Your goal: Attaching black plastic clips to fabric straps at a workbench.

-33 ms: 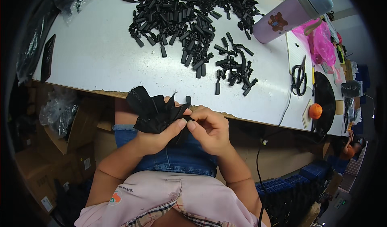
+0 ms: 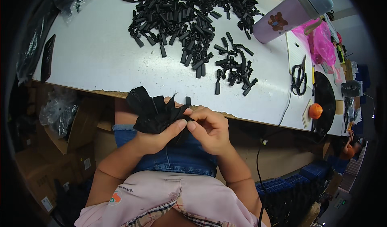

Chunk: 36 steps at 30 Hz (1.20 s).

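Observation:
Over my lap, just off the table's front edge, my left hand (image 2: 155,141) is closed round a fanned-out bundle of black zipper tapes (image 2: 150,111). My right hand (image 2: 213,133) pinches the end of one zipper tape, thumb and forefinger meeting my left thumb. A black zipper pull (image 2: 188,101) pokes up behind the fingertips; whether its slider sits on the tape is hidden. Beyond my hands, a big heap of black zipper sliders with long pulls (image 2: 177,15) covers the back of the table, and a smaller group of sliders (image 2: 240,68) lies closer on the right.
On the white table (image 2: 96,62) lie a phone (image 2: 48,58) at left, and at right a lilac bottle (image 2: 278,19), black scissors (image 2: 299,80) and an orange fruit (image 2: 315,111). A cable (image 2: 258,162) hangs beside my right arm. Cardboard boxes (image 2: 36,166) stand below left. Another person (image 2: 349,149) is far right.

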Tool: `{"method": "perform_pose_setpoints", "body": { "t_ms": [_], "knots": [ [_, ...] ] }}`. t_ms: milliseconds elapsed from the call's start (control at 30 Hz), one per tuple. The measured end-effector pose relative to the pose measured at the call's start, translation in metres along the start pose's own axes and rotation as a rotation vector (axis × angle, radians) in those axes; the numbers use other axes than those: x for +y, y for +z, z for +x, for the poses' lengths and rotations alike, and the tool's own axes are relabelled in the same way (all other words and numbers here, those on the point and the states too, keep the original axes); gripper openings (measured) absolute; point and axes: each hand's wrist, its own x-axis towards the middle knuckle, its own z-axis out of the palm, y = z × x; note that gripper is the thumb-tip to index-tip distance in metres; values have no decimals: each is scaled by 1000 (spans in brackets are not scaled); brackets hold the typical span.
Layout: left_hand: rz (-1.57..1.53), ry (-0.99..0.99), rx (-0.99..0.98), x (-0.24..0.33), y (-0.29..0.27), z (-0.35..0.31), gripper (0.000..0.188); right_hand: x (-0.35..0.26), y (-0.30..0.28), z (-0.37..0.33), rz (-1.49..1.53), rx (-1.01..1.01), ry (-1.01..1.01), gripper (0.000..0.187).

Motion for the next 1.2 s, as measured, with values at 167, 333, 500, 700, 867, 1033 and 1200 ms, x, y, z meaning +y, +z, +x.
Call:
{"method": "perform_pose_setpoints", "body": {
  "t_ms": [167,333,500,700,867,1033,1200],
  "knots": [
    [32,-9,-54,-4,-7,0,16,-7,-1,-1,122,-20,138,6],
    [79,41,-119,1,-8,4,13,-5,4,-6,151,33,84,6],
    [-151,-223,15,-2,-2,-4,13,-15,1,4,-177,-25,1,10],
    [0,-55,-57,-3,-3,-1,16,-12,-5,3,299,-94,273,8],
    [-178,-166,147,2,0,1,13,-10,-3,4,-74,-239,153,12],
    [-214,-140,169,-3,-6,7,14,-18,12,7,-492,122,-258,21],
    [28,-34,52,-12,-3,7,27,-16,14,18,-749,94,-482,25]
  ]
}}
